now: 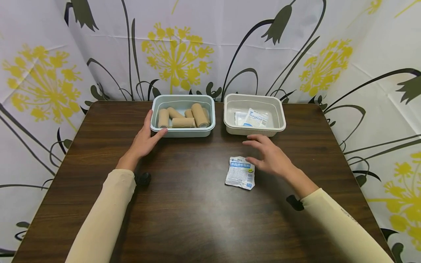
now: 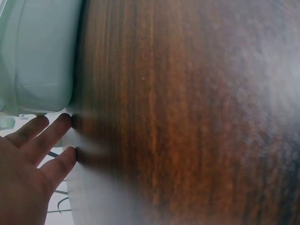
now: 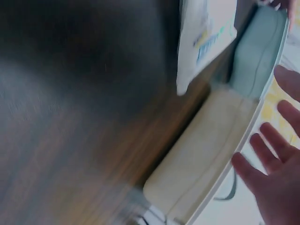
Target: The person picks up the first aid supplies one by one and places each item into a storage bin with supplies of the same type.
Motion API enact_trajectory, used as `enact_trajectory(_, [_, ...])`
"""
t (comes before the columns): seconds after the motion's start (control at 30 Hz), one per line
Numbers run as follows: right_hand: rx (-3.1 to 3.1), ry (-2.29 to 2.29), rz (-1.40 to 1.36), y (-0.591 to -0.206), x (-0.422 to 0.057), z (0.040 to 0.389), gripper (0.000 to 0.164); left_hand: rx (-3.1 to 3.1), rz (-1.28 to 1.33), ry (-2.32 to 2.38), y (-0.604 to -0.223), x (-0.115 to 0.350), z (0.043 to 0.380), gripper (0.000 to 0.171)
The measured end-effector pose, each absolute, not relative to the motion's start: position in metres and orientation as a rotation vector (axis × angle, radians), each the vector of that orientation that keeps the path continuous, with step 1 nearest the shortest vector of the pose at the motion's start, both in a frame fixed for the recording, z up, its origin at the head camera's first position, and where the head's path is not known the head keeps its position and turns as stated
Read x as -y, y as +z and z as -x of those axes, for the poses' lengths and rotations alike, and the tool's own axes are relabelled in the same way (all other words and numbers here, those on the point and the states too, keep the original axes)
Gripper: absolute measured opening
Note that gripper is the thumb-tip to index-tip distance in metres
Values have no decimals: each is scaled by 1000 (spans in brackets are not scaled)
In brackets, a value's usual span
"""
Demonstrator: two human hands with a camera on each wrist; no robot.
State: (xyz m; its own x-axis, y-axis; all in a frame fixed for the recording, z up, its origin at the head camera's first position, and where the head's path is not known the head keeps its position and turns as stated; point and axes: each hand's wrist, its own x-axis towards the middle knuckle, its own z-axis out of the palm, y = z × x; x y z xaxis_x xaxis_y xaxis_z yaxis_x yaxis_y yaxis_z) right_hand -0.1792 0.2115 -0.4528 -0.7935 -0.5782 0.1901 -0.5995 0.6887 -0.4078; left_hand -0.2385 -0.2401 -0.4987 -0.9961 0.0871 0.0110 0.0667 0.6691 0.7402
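My left hand [image 1: 143, 140] is at the front left corner of a light blue plastic bin [image 1: 187, 133], fingers along its left side and thumb near the front rim. Several tan bandage rolls [image 1: 183, 122] lie inside that bin. In the left wrist view, extended fingertips [image 2: 61, 123] come right up to the bin's corner [image 2: 44, 89]. My right hand [image 1: 271, 157] hovers with spread fingers and nothing in its grasp. Its thumb overlaps the upper right edge of a white-and-blue gauze packet [image 1: 241, 174] on the table. The right wrist view shows that packet [image 3: 206, 37] at the top.
A beige plastic bin [image 1: 254, 130] stands right of the blue one, a narrow gap between them. White packets [image 1: 254, 118] printed "Surgical" lie in it. Both bins sit at the back edge of the dark wooden table [image 1: 190, 204], before a flowered curtain [image 1: 230, 22].
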Motion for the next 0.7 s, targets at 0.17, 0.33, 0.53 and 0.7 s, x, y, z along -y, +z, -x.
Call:
enact_trajectory(0.17, [2998,658,-1145,-462,-204,162,63,-2843,-125,1257,-498,240,238,93])
enact_trajectory(0.33, [3035,618,-1228,-474,-201,153,69,-2842,-125,1261,-498,240,237,93])
enact_trajectory(0.53, [3037,594,-1239,-485,-199,149,77,-2844,-133,1257,-499,240,237,92])
enact_trajectory(0.7, [3068,570,-1203,-490,-198,147,81,-2843,-130,1255,-498,240,237,92])
